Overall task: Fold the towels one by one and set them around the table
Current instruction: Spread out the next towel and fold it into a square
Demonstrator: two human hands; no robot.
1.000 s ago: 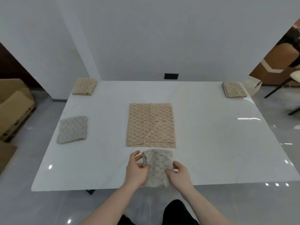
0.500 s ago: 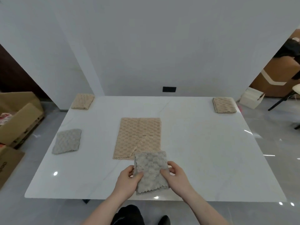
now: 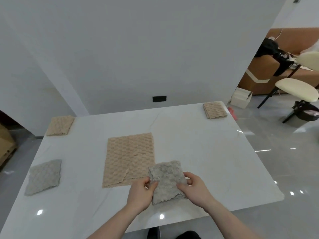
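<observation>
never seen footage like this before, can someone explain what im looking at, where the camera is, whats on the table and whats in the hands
There is no machine here. A person wears a wide-angle camera on the head, so the single picture looks forward and down at their own arms.

The left hand and right hand both grip a folded grey towel by its sides, near the front of the white table.

On the table lie four more towels: a large beige towel in the middle, only partly folded; a folded grey towel at the left edge; a folded beige towel at the far left corner; and a folded beige towel at the far right corner.
</observation>
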